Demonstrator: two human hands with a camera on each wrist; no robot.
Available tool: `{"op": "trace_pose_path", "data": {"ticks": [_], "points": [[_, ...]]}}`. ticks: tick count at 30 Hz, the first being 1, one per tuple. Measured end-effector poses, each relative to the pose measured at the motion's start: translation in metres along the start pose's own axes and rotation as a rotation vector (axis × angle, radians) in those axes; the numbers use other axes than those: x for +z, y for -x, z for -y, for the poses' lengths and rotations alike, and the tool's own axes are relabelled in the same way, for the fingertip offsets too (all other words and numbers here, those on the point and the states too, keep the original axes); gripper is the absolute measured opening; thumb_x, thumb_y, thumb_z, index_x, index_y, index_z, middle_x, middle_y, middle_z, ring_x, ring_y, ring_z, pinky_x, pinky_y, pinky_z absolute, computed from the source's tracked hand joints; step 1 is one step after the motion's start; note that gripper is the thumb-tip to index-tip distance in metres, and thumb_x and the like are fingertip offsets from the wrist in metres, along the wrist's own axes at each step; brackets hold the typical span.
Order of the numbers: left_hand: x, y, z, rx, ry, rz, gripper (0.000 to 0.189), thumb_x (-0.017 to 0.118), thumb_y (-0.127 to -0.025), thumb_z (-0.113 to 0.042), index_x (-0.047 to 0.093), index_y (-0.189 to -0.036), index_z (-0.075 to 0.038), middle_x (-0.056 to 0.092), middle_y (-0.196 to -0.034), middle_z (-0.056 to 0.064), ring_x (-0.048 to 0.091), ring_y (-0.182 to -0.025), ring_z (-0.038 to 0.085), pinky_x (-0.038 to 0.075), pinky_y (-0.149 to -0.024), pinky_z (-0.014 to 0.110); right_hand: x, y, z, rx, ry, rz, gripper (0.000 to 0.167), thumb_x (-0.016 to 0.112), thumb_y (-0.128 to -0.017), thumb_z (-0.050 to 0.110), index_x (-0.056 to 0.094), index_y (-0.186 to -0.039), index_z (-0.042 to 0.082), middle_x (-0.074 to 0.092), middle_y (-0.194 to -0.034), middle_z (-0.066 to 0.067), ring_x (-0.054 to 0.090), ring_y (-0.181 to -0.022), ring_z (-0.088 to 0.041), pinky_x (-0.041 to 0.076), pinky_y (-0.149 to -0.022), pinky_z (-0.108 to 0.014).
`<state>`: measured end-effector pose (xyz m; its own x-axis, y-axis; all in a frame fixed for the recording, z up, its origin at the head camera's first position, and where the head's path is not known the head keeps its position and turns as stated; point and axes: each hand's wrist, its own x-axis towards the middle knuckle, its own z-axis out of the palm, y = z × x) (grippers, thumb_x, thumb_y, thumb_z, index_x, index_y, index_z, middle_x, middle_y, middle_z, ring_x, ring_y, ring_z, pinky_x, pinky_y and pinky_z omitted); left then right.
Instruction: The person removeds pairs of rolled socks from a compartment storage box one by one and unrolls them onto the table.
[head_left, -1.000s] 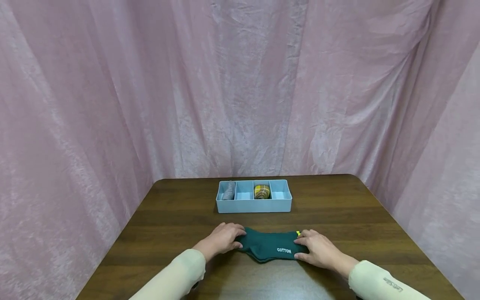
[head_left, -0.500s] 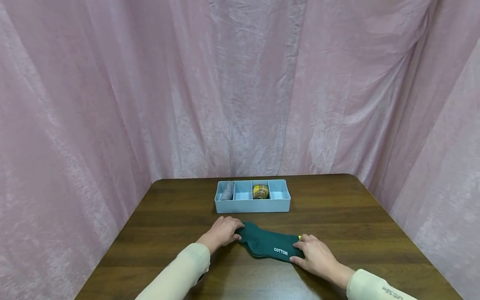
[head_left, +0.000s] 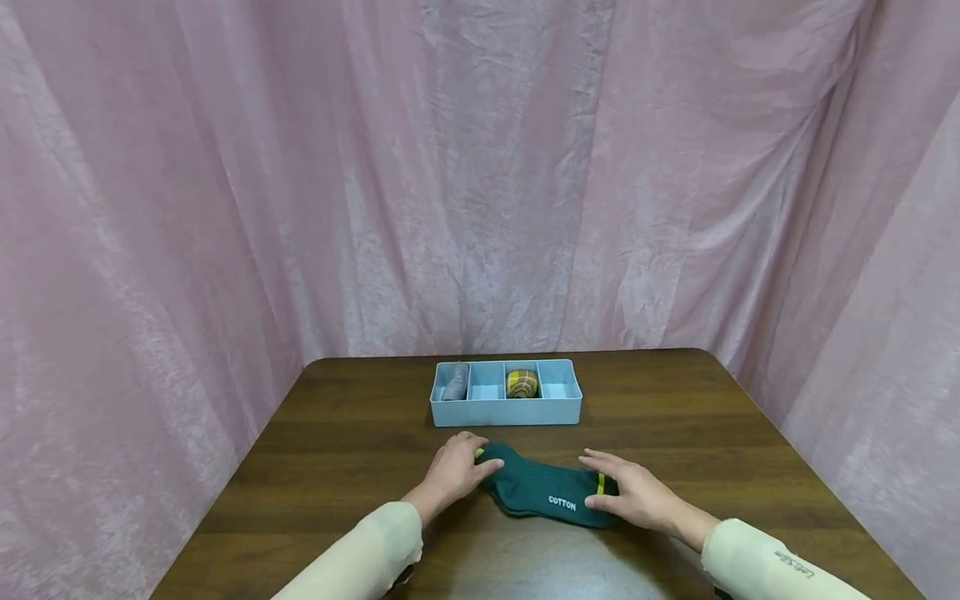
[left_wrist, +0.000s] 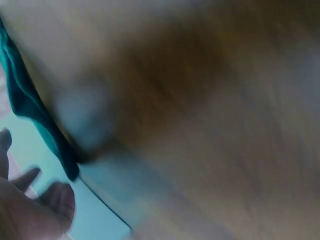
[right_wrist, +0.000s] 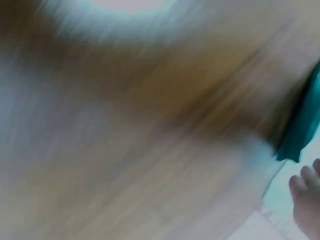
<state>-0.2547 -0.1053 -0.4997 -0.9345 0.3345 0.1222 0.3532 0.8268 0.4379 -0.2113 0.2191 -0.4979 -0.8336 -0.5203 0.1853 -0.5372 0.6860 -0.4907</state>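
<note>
A dark green sock (head_left: 536, 487) lies flat on the table, with white "COTTON" lettering and a yellow stripe near its cuff. Whether it is one sock or a stacked pair I cannot tell. Around the toe end, my left hand (head_left: 453, 468) has its thumb and fingers spread, with a bit of yellow visible there. At the cuff, my right hand (head_left: 637, 495) is also spread, thumb and fingers apart. In the left wrist view the fingers of the left hand (left_wrist: 37, 207) stand off the sock (left_wrist: 27, 90). In the right wrist view the right hand (right_wrist: 306, 197) is just below the cuff (right_wrist: 300, 130).
Beyond the sock stands a light blue divided box (head_left: 506, 412). A grey rolled sock (head_left: 456, 382) is in its leftmost compartment, a yellow plaid roll (head_left: 522, 384) in the third from the left. Pink curtains (head_left: 480, 183) hang behind the wooden table (head_left: 337, 467).
The sock has turned slightly, its toe end moving away and its cuff end nearer. Both hands have loosened and spread their fingers, uncovering the yellow at both ends.
</note>
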Motion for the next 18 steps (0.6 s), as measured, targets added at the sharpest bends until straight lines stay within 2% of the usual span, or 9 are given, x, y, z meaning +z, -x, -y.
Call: {"op": "trace_pose_path", "data": {"ticks": [2, 4, 7, 9, 13, 18], "points": [[0.004, 0.003, -0.008, -0.056, 0.044, -0.010, 0.061, 0.067, -0.092, -0.048, 0.060, -0.133, -0.003, 0.055, -0.133, 0.018, 0.050, -0.123, 0.036, 0.039, -0.104, 0.056, 0.000, 0.002, -0.006, -0.059, 0.013, 0.075, 0.068, 0.068, -0.093, 0.041, 0.048, -0.146, 0.003, 0.042, -0.151, -0.020, 0.043, -0.134, -0.040, 0.039, -0.101, -0.060], [0.008, 0.006, -0.014, -0.088, 0.044, 0.002, 0.069, 0.068, -0.090, -0.052, 0.057, -0.136, -0.002, 0.053, -0.137, 0.019, 0.048, -0.126, 0.038, 0.036, -0.105, 0.058, 0.002, 0.006, -0.012, -0.111, 0.064, 0.140, 0.070, 0.063, -0.095, 0.045, 0.043, -0.150, 0.005, 0.037, -0.154, -0.021, 0.040, -0.137, -0.041, 0.038, -0.102, -0.061], [0.014, 0.009, -0.019, -0.107, -0.010, 0.047, 0.077, 0.070, -0.087, -0.054, 0.053, -0.139, 0.000, 0.050, -0.143, 0.020, 0.046, -0.132, 0.038, 0.034, -0.107, 0.059, 0.006, 0.010, -0.018, -0.169, 0.135, 0.207, 0.070, 0.054, -0.099, 0.050, 0.040, -0.152, 0.006, 0.034, -0.155, -0.021, 0.037, -0.139, -0.040, 0.034, -0.105, -0.061], [0.017, 0.010, -0.020, -0.109, -0.055, 0.073, 0.078, 0.070, -0.087, -0.054, 0.052, -0.141, -0.001, 0.048, -0.146, 0.019, 0.043, -0.135, 0.036, 0.032, -0.108, 0.059, 0.008, 0.011, -0.020, -0.196, 0.177, 0.221, 0.068, 0.050, -0.100, 0.052, 0.041, -0.151, 0.007, 0.035, -0.155, -0.022, 0.037, -0.140, -0.038, 0.031, -0.106, -0.062], [0.019, 0.009, -0.016, -0.094, -0.103, 0.091, 0.077, 0.072, -0.087, -0.051, 0.051, -0.142, -0.001, 0.045, -0.149, 0.017, 0.039, -0.139, 0.035, 0.028, -0.111, 0.059, 0.011, 0.009, -0.019, -0.195, 0.215, 0.228, 0.068, 0.047, -0.101, 0.053, 0.042, -0.150, 0.007, 0.036, -0.154, -0.021, 0.035, -0.141, -0.035, 0.027, -0.108, -0.063], [0.018, 0.006, -0.008, -0.069, -0.126, 0.120, 0.078, 0.071, -0.087, -0.053, 0.050, -0.143, -0.002, 0.044, -0.151, 0.016, 0.037, -0.141, 0.034, 0.026, -0.112, 0.059, 0.017, 0.010, -0.012, -0.141, 0.253, 0.242, 0.070, 0.041, -0.102, 0.057, 0.040, -0.152, 0.007, 0.033, -0.157, -0.019, 0.032, -0.143, -0.035, 0.026, -0.109, -0.063]]}}
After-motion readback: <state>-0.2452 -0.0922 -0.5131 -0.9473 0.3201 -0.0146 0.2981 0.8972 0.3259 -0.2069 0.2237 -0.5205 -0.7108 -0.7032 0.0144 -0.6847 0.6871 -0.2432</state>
